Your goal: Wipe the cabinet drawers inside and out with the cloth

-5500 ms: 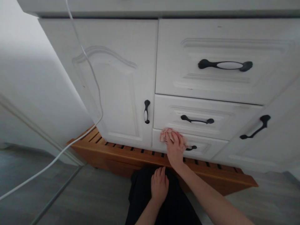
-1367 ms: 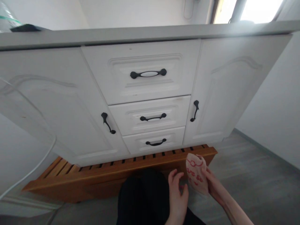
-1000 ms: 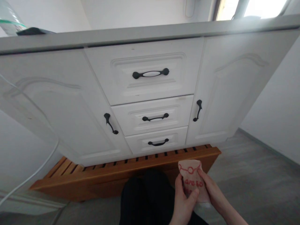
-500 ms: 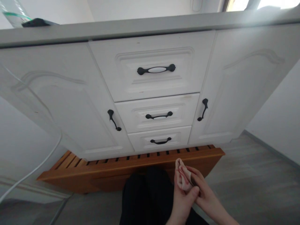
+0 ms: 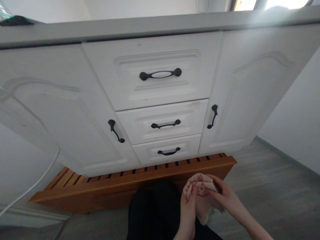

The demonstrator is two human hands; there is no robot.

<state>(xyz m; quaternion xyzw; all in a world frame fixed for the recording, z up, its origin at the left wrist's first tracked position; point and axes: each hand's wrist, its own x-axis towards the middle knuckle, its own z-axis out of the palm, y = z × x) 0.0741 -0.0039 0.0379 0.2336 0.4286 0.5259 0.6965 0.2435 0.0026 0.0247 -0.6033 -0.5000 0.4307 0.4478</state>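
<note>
Both hands are working a small pale cloth with red printed markings, held low in front of the white cabinet with moulded fronts, above the dark-clothed lap.

Left hand: fingers curled closed, pinching the cloth's left edge. Right hand: fingers closed on the top right fold. The cloth is sitting bunched between them, one corner hanging loose below.

Risks, as judged:
- Both grips are pinching only at the edges; if one is slackening mid-fold, the cloth is likely dropping onto the grey floor.
- The white cable is trailing at the left, well apart from the hands; a wide elbow sweep could be snagging it.

Counts:
- cloth: 1
- hands: 2
- drawers: 3, all shut
- cabinet doors: 2, both shut
- black handles: 5, counting the top drawer's handle with a white insert
- slatted wooden base: 1
- cable: 1
</note>
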